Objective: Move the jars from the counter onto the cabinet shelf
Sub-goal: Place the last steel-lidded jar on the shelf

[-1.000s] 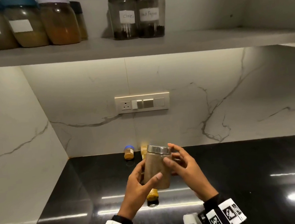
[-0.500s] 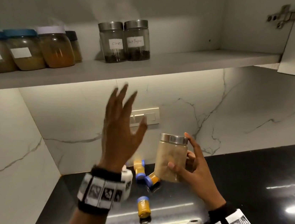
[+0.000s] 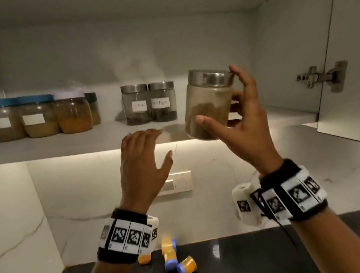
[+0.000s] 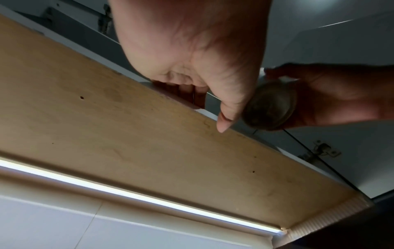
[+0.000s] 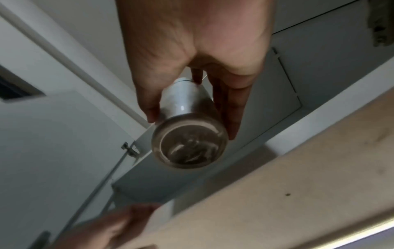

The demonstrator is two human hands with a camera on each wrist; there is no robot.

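A clear glass jar (image 3: 207, 103) with a metal lid and brownish contents hangs tilted in the air at the height of the cabinet shelf (image 3: 66, 144). It is just right of two labelled jars. My right hand (image 3: 228, 116) grips it, thumb on the lower wall and fingers round the far side and lid. From below, the right wrist view shows the jar's base (image 5: 189, 143) between thumb and fingers. My left hand (image 3: 151, 149) holds nothing. Its bent fingers (image 4: 187, 91) lie over the shelf's front edge, left of the jar (image 4: 270, 107).
On the shelf stand blue-lidded jars (image 3: 2, 121) at the left and two metal-lidded labelled jars (image 3: 149, 105) mid-shelf, with bare shelf to their right. The cabinet door (image 3: 351, 58) stands open at the right. Small yellow bottles (image 3: 173, 259) lie on the black counter (image 3: 257, 258) below.
The left hand let go of the jar and rose to the shelf edge. The right hand alone lifted the jar from above the counter to shelf height.
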